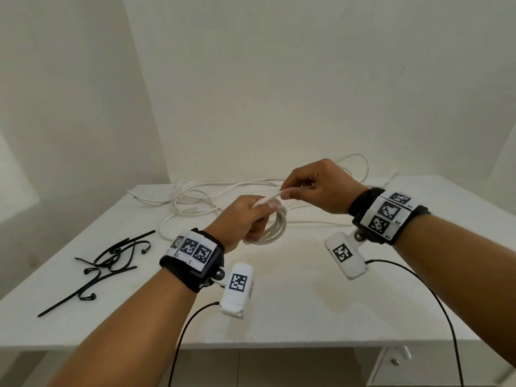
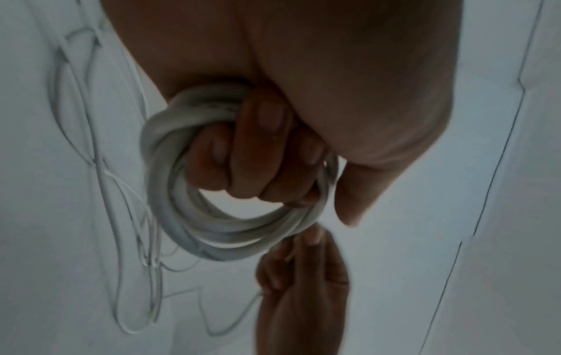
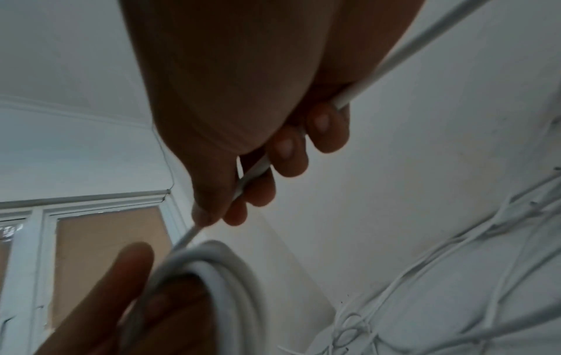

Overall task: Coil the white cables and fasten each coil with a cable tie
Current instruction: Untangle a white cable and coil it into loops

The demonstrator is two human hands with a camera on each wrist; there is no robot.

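My left hand [image 1: 245,216] grips a small coil of white cable [image 1: 275,229] above the middle of the white table [image 1: 307,303]; its fingers curl through the loops of the coil [image 2: 218,230]. My right hand [image 1: 312,188] pinches the free strand of the same cable [image 1: 272,195] just above the coil, and that strand [image 3: 252,176] runs through its curled fingers. Loose white cables [image 1: 212,195] lie tangled at the back of the table. Several black cable ties [image 1: 109,263] lie in a pile at the left.
The table stands in a corner of white walls. Black camera leads [image 1: 435,300] hang from my wrists over the front edge. A drawer front [image 1: 396,361] shows under the table at the right. A window frame [image 3: 75,216] appears in the right wrist view.
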